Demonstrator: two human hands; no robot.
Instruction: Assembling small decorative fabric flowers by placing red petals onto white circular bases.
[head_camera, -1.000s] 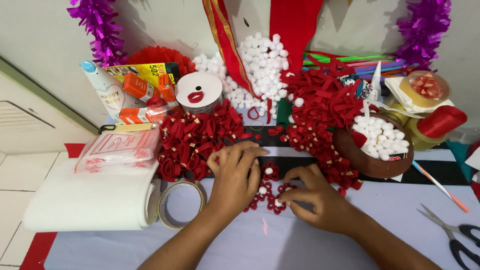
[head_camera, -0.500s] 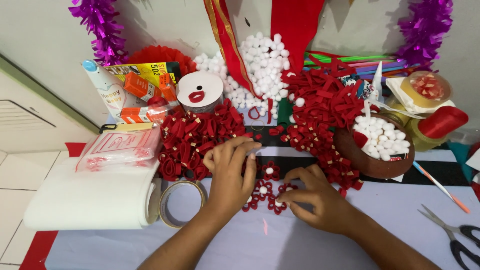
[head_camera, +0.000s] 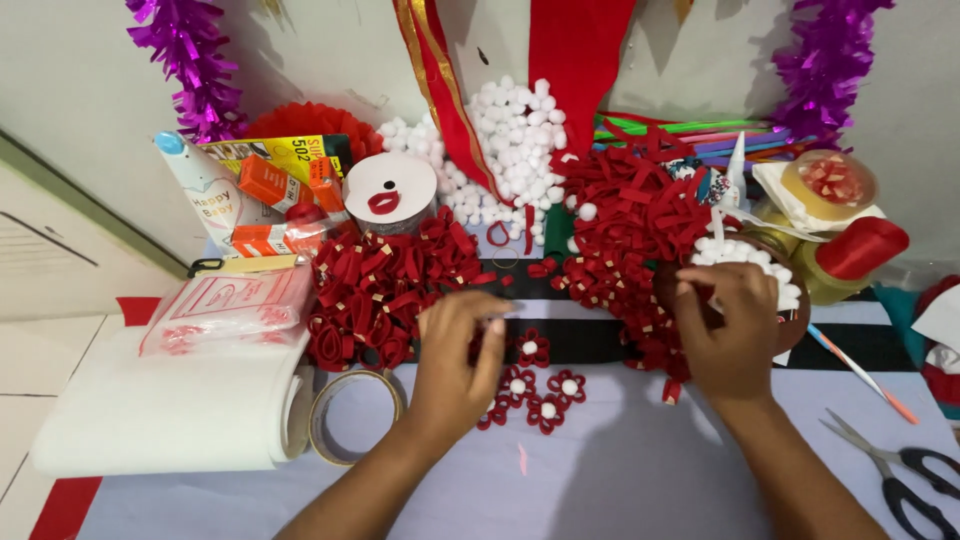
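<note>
From the tape roll (head_camera: 352, 428) rightward: the left hand (head_camera: 455, 370), fingers loosely curled and gripping nothing I can see, now rests just right of it on the bench (head_camera: 620, 490). It has slid aside, uncovering five red felt flowers (head_camera: 540, 385) with white pompom centres. The right hand (head_camera: 735, 330) has left them for the brown bowl of pompoms (head_camera: 790, 300), fingertips pinching there; on what, I cannot tell.

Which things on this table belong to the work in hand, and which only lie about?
In use:
left hand by the red flowers
right hand at the bowl of white balls
red loop piles

Lying about:
scissors
tape ring
glue boxes
purple tinsel
white roll
</note>
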